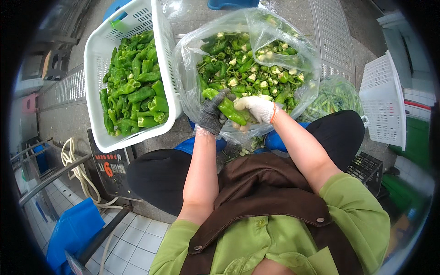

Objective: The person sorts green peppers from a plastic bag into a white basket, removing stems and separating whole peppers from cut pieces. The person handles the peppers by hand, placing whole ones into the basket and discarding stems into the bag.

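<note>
My left hand (212, 113), in a dark grey knitted glove, grips a long green pepper (231, 110) above the near side of a clear plastic bag (187, 65). At the pepper's right end is my right hand (256, 109), in a whitish knitted glove; its fingers are curled at that end, and some are hidden behind the pepper. Inside the bag lie many green pepper tops with stems and pale cores (252, 77), along with green pieces. Left of the bag, a white plastic basket (174, 89) holds a heap of green peppers (134, 82), several with cut open ends.
A bag of thin green vegetables (338, 98) sits at the right, beside a white perforated basket (383, 103) and a black crate (366, 166). A blue stool (232, 3) is at the top. Metal rails (55, 178) and a coiled pale hose (80, 172) are at lower left.
</note>
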A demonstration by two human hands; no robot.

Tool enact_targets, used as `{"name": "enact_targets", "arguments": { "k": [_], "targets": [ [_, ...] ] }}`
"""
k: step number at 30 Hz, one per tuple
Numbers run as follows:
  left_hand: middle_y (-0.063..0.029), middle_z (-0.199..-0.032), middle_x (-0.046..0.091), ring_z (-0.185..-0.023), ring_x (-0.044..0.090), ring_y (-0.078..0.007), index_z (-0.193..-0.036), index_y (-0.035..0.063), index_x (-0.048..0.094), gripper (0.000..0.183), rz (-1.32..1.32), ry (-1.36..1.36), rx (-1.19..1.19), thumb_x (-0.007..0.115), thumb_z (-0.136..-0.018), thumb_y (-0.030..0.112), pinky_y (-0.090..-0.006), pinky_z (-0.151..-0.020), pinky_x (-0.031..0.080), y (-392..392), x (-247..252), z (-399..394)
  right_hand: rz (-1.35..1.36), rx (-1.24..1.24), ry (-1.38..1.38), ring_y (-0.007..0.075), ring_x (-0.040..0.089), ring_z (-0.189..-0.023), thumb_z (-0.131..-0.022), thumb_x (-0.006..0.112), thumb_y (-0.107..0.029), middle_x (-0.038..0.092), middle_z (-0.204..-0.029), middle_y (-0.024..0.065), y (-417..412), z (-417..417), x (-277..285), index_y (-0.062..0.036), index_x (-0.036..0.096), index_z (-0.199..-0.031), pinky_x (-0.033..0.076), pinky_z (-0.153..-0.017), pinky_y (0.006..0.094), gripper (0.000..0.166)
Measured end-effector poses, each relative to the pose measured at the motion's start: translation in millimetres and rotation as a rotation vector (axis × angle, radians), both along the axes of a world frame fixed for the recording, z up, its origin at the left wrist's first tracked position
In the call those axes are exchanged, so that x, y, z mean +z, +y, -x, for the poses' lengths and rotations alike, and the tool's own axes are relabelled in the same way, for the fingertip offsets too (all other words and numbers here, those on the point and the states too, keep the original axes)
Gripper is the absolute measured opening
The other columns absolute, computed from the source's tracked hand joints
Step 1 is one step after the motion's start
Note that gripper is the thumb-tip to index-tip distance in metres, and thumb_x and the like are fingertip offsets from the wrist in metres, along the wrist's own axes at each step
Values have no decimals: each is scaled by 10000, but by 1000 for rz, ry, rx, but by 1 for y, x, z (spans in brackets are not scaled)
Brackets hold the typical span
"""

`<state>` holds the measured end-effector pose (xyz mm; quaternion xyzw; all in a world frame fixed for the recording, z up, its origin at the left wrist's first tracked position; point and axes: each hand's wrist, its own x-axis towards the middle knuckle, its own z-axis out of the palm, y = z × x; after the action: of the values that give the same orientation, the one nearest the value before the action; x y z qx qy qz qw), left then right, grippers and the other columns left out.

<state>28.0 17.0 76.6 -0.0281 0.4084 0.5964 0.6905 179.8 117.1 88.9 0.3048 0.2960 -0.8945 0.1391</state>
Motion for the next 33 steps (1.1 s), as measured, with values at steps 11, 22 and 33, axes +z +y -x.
{"name": "enact_targets", "arguments": {
  "k": [11,22,33],
  "targets": [
    [-35,-805,621,-687,585,-154,-895,36,604,181,132,839,139,704,-765,111,-291,-631,481,4,-12,-19,-737,70,-45,117,484,-510,-870,452,-258,529,-647,26,-19,21,-2,-38,553,-876,394,-450,256,242],
    [-104,-867,614,-795,591,-229,-950,19,578,336,301,1540,-41,742,-731,214,-334,-750,480,6,27,-6,-1660,845,-459,287,662,-744,-767,490,-191,670,-802,152,17,33,12,-27,652,-874,524,-676,387,255],
    [-114,-1050,582,-714,528,-111,-1247,19,442,634,329,1322,748,769,-710,99,-241,-696,472,4,76,80,-1918,626,-390,294,586,-975,-883,381,-248,621,-1041,149,87,146,-113,-41,576,-1066,487,-809,391,338]
  ]
}}
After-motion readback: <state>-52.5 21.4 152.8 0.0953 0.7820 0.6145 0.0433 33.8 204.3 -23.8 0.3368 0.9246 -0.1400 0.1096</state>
